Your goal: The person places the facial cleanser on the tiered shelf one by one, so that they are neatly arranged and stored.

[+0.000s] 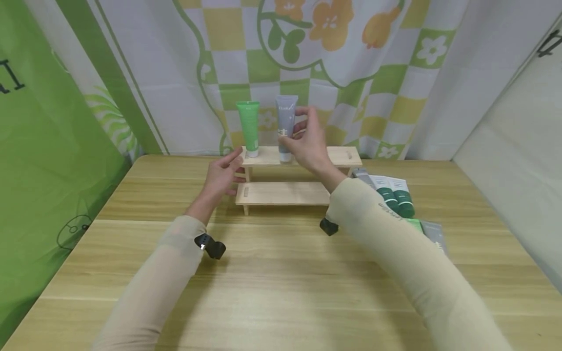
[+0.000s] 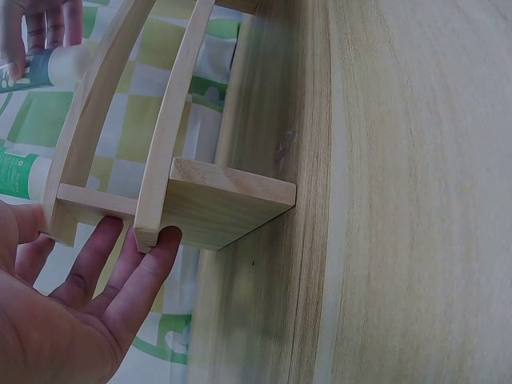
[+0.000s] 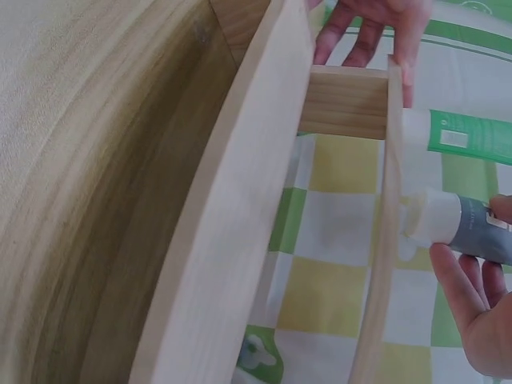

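A small two-step wooden shelf [image 1: 281, 193] stands on the table. On its upper step a green squeeze tube [image 1: 249, 127] stands upright on its white cap near the left end. My right hand [image 1: 312, 141] pinches a grey-blue squeeze tube [image 1: 286, 117] between thumb and fingers, upright beside the green one. In the right wrist view the white cap of the grey-blue tube [image 3: 480, 228] is right at the upper step. My left hand [image 1: 221, 173] touches the shelf's left end, its fingers [image 2: 144, 280] extended against the side of both steps.
To the right of the shelf lie two white-and-green tubes [image 1: 397, 192], a grey tube [image 1: 434, 236] and part of a green tube [image 1: 414, 224], partly behind my right sleeve. A patterned curtain [image 1: 351, 97] hangs behind the table [image 1: 263, 292].
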Demonstrator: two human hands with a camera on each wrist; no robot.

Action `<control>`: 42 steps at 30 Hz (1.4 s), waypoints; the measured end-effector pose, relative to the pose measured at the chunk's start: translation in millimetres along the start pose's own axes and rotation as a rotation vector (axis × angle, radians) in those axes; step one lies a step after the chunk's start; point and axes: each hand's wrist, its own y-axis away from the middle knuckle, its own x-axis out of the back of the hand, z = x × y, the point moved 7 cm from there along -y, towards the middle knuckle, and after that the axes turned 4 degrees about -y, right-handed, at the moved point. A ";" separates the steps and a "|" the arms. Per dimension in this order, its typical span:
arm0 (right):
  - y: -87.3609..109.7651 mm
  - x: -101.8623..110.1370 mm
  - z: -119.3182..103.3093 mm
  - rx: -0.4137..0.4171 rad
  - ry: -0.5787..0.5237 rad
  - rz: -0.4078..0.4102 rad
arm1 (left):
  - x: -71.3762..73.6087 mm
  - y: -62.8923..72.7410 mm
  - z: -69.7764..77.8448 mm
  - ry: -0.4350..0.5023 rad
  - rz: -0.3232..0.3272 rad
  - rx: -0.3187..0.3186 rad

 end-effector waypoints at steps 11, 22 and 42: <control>3.9 -11.5 -2.7 0.124 0.041 0.067 | -1.0 -0.6 -0.7 -0.016 0.002 -0.007; 5.1 -23.1 2.7 0.156 0.043 0.074 | -2.3 -0.5 -0.7 -0.027 0.000 -0.023; 3.2 -28.4 4.4 0.182 0.067 0.101 | -2.4 -1.0 -0.7 -0.021 0.012 -0.011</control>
